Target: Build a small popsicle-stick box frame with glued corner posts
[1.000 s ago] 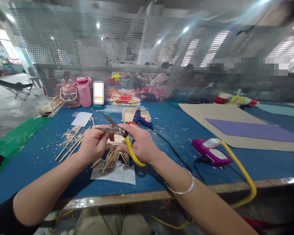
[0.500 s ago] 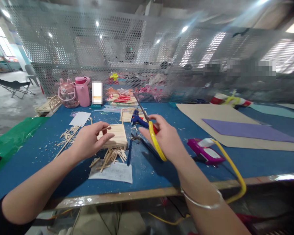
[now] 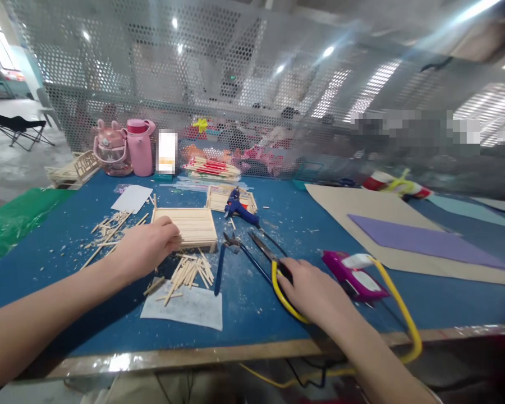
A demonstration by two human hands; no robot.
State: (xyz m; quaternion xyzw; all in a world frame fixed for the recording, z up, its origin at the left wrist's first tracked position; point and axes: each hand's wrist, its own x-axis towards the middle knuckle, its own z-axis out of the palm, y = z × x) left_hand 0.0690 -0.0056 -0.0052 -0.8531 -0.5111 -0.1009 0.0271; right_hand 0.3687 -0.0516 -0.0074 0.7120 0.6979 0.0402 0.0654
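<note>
A small frame of pale wooden sticks (image 3: pixel 193 224), with corner posts, stands on the blue table. My left hand (image 3: pixel 149 247) is at its left side, fingers curled and pressed together over its edge; whatever they hold is hidden. My right hand (image 3: pixel 309 286) is closed on the yellow-handled scissors (image 3: pixel 283 294), low over the table, their dark blades pointing away to the left. Between my hands lie blue-handled cutting pliers (image 3: pixel 232 241), jaws away from me. Short cut sticks (image 3: pixel 189 272) are piled on a white paper (image 3: pixel 185 308) in front of the frame.
A blue glue gun (image 3: pixel 239 209) lies beside a second stick piece (image 3: pixel 216 197). A magenta device (image 3: pixel 349 275) with a yellow cord stands right of my right hand. Loose sticks (image 3: pixel 109 230) litter the left. Pink bottles (image 3: pixel 141 148) and purple foam sheet (image 3: pixel 416 238) lie farther off.
My right hand has lowered the scissors from a raised position to the tabletop. My left hand has moved down against the stick frame, its fingers closing together. The view has shifted slightly.
</note>
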